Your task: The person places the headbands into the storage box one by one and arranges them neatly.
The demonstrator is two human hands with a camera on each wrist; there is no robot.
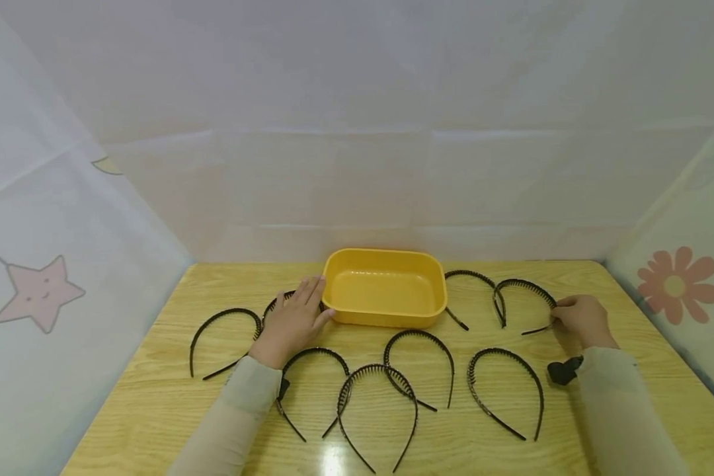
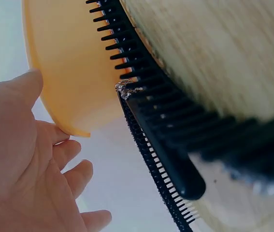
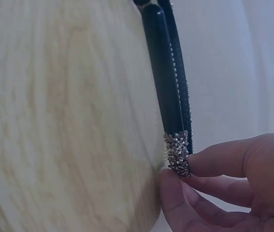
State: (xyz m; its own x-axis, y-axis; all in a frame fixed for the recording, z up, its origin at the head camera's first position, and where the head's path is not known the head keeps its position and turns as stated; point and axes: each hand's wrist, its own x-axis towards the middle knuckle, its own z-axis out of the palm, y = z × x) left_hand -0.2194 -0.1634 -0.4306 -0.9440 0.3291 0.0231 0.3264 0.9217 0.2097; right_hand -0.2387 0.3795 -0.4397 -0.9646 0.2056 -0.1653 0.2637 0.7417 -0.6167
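Observation:
With its fingers stretched out, my left hand (image 1: 294, 320) touches the left end of a yellow plastic tub (image 1: 387, 318). In the left wrist view the thumb and a finger meet the rim of the tub (image 2: 64, 63). Over at the right, my right hand (image 1: 583, 320) pinches one side of a black toothed headband (image 1: 525, 283). The right wrist view shows fingertips at a glittery band on that headband (image 3: 178, 152). Another headband (image 1: 473, 272) lies just left of it, overlapping it in the head view. A headband (image 1: 282, 297) is partly hidden behind my left hand.
Several more black headbands lie on the wooden table, including one at the left (image 1: 225, 311), one at front centre (image 1: 415, 423) and one at front right (image 1: 538, 383). White cloth walls (image 1: 357, 178) stand behind the table and at both sides.

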